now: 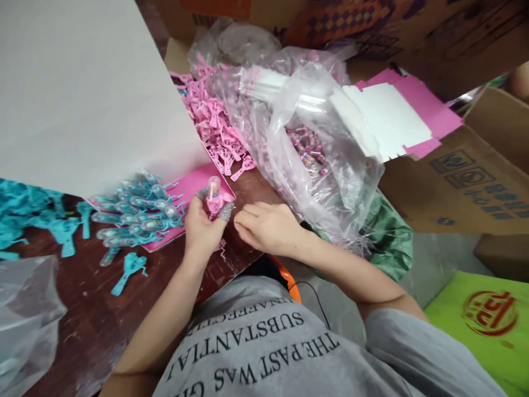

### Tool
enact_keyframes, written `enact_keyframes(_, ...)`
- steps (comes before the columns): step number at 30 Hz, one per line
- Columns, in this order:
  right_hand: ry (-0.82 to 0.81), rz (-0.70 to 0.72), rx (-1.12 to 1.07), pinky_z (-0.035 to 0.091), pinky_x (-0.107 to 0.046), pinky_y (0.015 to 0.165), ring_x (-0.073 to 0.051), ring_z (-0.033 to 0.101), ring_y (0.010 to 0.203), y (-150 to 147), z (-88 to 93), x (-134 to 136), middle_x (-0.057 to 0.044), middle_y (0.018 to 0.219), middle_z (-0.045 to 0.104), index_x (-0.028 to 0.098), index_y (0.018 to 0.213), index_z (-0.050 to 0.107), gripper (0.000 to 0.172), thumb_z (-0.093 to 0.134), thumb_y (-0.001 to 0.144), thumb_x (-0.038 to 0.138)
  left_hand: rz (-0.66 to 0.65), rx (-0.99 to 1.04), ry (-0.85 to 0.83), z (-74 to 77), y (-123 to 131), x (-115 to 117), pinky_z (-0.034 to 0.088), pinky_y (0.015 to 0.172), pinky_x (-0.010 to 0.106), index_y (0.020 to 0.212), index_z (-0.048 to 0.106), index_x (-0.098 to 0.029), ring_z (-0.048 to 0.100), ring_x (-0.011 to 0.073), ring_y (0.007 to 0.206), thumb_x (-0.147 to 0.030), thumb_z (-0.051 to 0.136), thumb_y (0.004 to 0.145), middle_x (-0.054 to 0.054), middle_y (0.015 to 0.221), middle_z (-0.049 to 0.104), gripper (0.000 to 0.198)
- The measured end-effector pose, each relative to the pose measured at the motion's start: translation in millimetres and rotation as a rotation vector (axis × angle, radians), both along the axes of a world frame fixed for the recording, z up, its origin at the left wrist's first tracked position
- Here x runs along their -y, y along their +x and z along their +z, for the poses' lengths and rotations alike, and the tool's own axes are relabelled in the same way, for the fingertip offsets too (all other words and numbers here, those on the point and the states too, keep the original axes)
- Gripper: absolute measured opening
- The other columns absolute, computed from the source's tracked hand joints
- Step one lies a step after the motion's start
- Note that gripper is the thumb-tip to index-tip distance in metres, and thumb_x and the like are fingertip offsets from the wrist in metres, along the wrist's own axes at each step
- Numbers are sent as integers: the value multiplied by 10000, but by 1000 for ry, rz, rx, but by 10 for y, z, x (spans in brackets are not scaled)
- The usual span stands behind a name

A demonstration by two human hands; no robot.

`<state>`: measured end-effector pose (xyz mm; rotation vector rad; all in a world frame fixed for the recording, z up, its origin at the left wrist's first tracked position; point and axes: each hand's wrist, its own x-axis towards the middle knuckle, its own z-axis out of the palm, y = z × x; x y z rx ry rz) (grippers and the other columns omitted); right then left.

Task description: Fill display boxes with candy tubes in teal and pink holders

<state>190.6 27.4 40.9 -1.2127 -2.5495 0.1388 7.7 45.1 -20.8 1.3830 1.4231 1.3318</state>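
In my left hand (202, 231), a small clear capsule (214, 189) with pink contents stands upright between thumb and fingers, with a pink plastic piece at its base. Grey wrapping covers parts of the thumb and a finger. Just to the right, apart from the capsule, my right hand (266, 227) is curled with its fingers pressed together; anything inside them is hidden. Left of my hands, clear capsules on teal plastic pieces (140, 212) lie in a pile, partly on a pink card (196, 184). A loose teal plastic piece (129, 271) lies nearer to me.
Behind my hands are a heap of pink plastic pieces (212, 124) and a clear bag (285, 121) holding small pink items. A large white panel (82, 94) covers the upper left. More teal pieces (33, 215) lie far left; cardboard boxes (467, 182) stand right.
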Motion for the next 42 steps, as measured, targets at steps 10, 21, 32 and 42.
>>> enact_keyframes(10, -75, -802, -48, 534, -470, 955, -328, 681, 1080, 1717, -590, -835, -193, 1195, 765, 143, 1180, 751, 330, 560, 949, 280, -34, 474, -358, 236, -92, 174, 572, 687, 238, 1009, 705, -172, 678, 120, 713, -339, 992, 606, 19, 858, 762, 522)
enact_keyframes(21, 275, -528, -342, 574, -403, 689, -280, 695, 961, 1451, -417, -321, -167, 1169, 701, 281, 1343, 723, 349, 612, 1032, 395, -210, 286, -445, 72, -256, 352, 463, 551, 227, 1078, 687, -176, 547, 93, 581, -422, 926, 685, -23, 766, 651, 523)
enact_keyframes(32, -193, 262, -411, 616, -301, 808, -165, 737, 938, 226, -129, -106, -54, 1106, 775, 229, 1273, 693, 242, 657, 1057, 331, -351, 130, -352, 205, -442, 624, 572, 769, 286, 985, 728, -193, 663, 162, 812, -399, 781, 873, 39, 934, 769, 240)
enact_keyframes(42, -368, 308, -414, 618, -289, 861, -162, 765, 948, 33, -114, 72, -56, 1051, 804, 199, 1178, 717, 223, 609, 1083, 369, -446, -190, -62, 146, -620, 734, 530, 798, 286, 993, 684, -181, 653, 166, 840, -313, 636, 974, 41, 929, 719, 141)
